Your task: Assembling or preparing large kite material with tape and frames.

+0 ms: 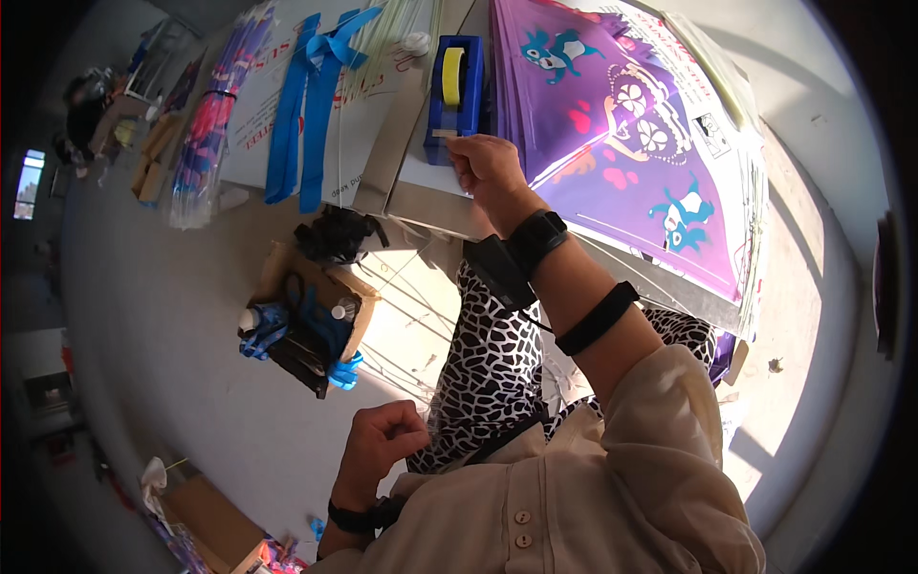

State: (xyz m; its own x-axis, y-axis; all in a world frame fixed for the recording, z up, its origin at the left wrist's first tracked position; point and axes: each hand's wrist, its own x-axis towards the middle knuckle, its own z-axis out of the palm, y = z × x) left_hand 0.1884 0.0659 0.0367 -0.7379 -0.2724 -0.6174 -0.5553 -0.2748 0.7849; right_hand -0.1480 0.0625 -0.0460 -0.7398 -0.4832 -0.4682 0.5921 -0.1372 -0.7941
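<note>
My right hand [489, 166] is at the near end of a blue tape dispenser [433, 147], its fingers curled and its thumb against the dispenser's front. Whether a strip of tape is pinched there is hidden. A roll of yellow tape [452, 75] sits in the dispenser. Just right of it lies a stack of purple printed sheets [574, 136] with cartoon figures and hearts. Low beside my left thigh, my left hand [384, 441] is curled into a loose fist, and I see nothing held in it.
Blue ribbon [285, 129] and a bundle of wrapped printed material [208, 136] lie on the table's left. Thin pale sticks [398, 32] lie farther back. Below stands an open cardboard box [366, 316] with bottles. Another carton [211, 520] is at lower left.
</note>
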